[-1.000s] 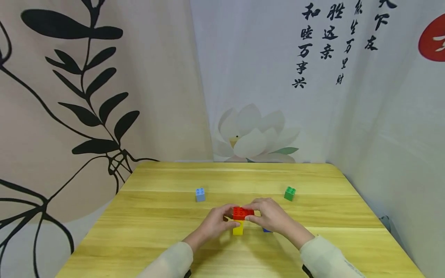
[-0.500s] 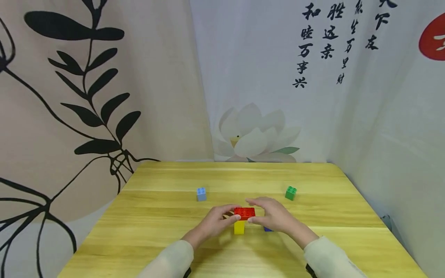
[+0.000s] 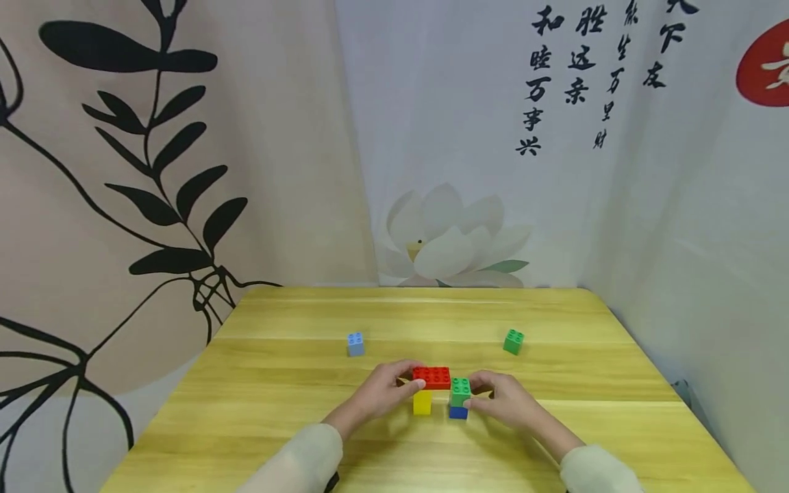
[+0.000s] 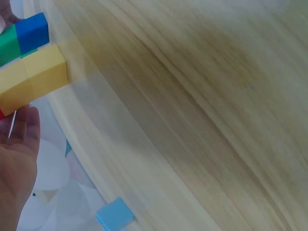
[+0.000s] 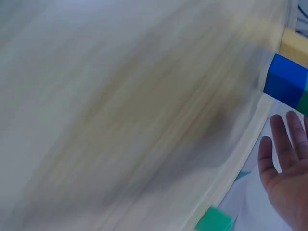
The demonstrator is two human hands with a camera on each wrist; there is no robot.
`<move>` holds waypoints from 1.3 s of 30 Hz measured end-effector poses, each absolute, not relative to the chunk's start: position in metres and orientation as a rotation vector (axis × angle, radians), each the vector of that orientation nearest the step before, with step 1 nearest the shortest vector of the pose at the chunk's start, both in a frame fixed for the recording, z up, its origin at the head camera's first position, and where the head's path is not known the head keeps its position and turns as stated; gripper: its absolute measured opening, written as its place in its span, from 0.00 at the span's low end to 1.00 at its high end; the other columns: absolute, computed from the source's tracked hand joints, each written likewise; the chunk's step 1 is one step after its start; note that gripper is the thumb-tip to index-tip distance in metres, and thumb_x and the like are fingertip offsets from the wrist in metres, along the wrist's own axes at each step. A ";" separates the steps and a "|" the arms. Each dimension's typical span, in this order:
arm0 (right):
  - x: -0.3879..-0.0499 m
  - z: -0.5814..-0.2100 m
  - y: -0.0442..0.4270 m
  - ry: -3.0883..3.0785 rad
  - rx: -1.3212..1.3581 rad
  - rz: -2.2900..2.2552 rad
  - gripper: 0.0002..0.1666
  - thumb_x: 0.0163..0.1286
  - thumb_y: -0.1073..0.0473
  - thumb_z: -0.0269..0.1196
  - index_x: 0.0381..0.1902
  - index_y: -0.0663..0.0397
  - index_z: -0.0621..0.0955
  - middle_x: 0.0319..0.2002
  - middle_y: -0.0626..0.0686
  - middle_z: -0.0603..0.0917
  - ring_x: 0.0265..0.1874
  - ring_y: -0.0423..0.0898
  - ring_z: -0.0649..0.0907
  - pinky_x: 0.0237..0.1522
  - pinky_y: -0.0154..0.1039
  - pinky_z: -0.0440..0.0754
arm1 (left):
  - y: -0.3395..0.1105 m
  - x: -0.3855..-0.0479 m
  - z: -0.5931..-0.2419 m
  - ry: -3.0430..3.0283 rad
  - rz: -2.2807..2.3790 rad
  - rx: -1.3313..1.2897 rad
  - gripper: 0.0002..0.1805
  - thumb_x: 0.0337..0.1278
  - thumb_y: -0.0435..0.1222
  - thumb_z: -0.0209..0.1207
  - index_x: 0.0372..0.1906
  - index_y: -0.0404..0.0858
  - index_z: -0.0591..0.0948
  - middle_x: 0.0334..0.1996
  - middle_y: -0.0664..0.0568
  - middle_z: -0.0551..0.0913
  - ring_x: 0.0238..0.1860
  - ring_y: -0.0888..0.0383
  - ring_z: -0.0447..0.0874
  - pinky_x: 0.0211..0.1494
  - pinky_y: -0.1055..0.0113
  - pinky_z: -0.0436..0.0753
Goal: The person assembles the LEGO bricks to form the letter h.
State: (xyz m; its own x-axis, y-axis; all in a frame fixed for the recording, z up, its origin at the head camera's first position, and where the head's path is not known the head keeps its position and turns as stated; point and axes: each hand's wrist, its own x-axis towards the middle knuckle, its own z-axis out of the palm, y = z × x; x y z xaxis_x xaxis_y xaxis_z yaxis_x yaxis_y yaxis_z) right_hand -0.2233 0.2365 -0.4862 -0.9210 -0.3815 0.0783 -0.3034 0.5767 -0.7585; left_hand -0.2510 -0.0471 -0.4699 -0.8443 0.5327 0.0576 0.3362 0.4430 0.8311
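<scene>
A red brick (image 3: 431, 378) lies across the top of a column of yellow bricks (image 3: 422, 402). My left hand (image 3: 381, 394) grips the red brick at its left end, thumb in front. To the right stands a green brick (image 3: 460, 392) on a dark blue brick (image 3: 458, 413), close against the red brick's right end. My right hand (image 3: 510, 405) pinches that green brick from the right. In the left wrist view the yellow column (image 4: 33, 77) shows two bricks, with the blue brick (image 4: 32, 34) beside it.
On the wooden table (image 3: 277, 411), a light blue brick (image 3: 355, 344) stands farther back on the left. Another green brick (image 3: 514, 342) sits at the back right. A printed curtain (image 3: 308, 137) hangs behind the table.
My right hand has left the red brick, moved down and right, and taken hold of the green brick. The blue brick beneath it now stands farther left. My left hand keeps its place.
</scene>
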 end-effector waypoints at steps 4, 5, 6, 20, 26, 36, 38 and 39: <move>-0.224 -0.486 0.225 2.730 -0.581 -1.254 0.20 0.65 0.49 0.69 0.51 0.51 0.82 0.42 0.41 0.85 0.44 0.45 0.82 0.45 0.40 0.80 | -0.046 -0.250 -0.472 2.485 1.359 0.771 0.18 0.72 0.46 0.56 0.60 0.45 0.79 0.48 0.60 0.83 0.51 0.59 0.80 0.53 0.64 0.80; -0.223 -0.487 0.224 2.738 -0.576 -1.252 0.20 0.65 0.50 0.69 0.51 0.51 0.82 0.42 0.42 0.85 0.44 0.45 0.82 0.46 0.42 0.80 | -0.046 -0.250 -0.473 2.485 1.362 0.775 0.18 0.72 0.46 0.56 0.60 0.46 0.79 0.49 0.60 0.83 0.52 0.59 0.80 0.54 0.63 0.80; -0.223 -0.487 0.223 2.744 -0.573 -1.252 0.20 0.64 0.50 0.70 0.51 0.52 0.82 0.42 0.42 0.85 0.44 0.45 0.82 0.46 0.43 0.80 | -0.047 -0.250 -0.474 2.487 1.365 0.780 0.18 0.72 0.46 0.56 0.61 0.46 0.79 0.49 0.60 0.83 0.53 0.58 0.80 0.54 0.62 0.80; -0.226 -0.486 0.216 2.772 -0.603 -1.232 0.23 0.65 0.47 0.68 0.55 0.48 0.82 0.43 0.42 0.85 0.45 0.46 0.82 0.47 0.52 0.78 | -0.048 -0.248 -0.472 2.451 1.419 0.798 0.17 0.73 0.44 0.55 0.60 0.44 0.78 0.51 0.54 0.83 0.54 0.53 0.80 0.53 0.58 0.81; -0.225 -0.489 0.215 2.762 -0.593 -1.255 0.22 0.66 0.47 0.68 0.55 0.49 0.82 0.43 0.42 0.85 0.44 0.46 0.82 0.47 0.51 0.79 | -0.047 -0.252 -0.470 2.446 1.354 0.840 0.20 0.73 0.43 0.55 0.64 0.42 0.77 0.54 0.53 0.82 0.54 0.55 0.79 0.54 0.62 0.80; -0.225 -0.485 0.208 2.733 -0.511 -1.330 0.35 0.66 0.42 0.67 0.65 0.52 0.76 0.53 0.50 0.84 0.49 0.49 0.82 0.48 0.48 0.78 | -0.043 -0.253 -0.468 2.479 1.311 0.909 0.20 0.72 0.43 0.56 0.64 0.45 0.78 0.54 0.53 0.83 0.48 0.61 0.80 0.49 0.67 0.81; -0.227 -0.480 0.205 2.744 -0.508 -1.373 0.35 0.66 0.41 0.67 0.65 0.52 0.77 0.55 0.50 0.82 0.51 0.50 0.81 0.47 0.48 0.78 | -0.042 -0.253 -0.468 2.487 1.304 0.898 0.19 0.72 0.43 0.56 0.63 0.45 0.79 0.52 0.55 0.83 0.46 0.62 0.80 0.48 0.68 0.81; -0.228 -0.478 0.204 2.753 -0.517 -1.386 0.33 0.66 0.41 0.67 0.63 0.51 0.78 0.56 0.49 0.82 0.51 0.49 0.81 0.47 0.48 0.78 | -0.042 -0.254 -0.467 2.488 1.303 0.889 0.19 0.71 0.43 0.56 0.62 0.46 0.79 0.51 0.55 0.83 0.45 0.62 0.80 0.48 0.67 0.81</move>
State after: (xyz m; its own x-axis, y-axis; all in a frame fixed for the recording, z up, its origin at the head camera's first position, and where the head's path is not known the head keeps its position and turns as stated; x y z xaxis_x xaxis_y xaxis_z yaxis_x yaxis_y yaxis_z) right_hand -0.2278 0.2043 -0.4784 -0.9451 -0.2988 0.1321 -0.2841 0.5520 -0.7839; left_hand -0.2539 -0.0416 -0.4673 -0.8006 0.5908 0.1005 0.4190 0.4319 0.7987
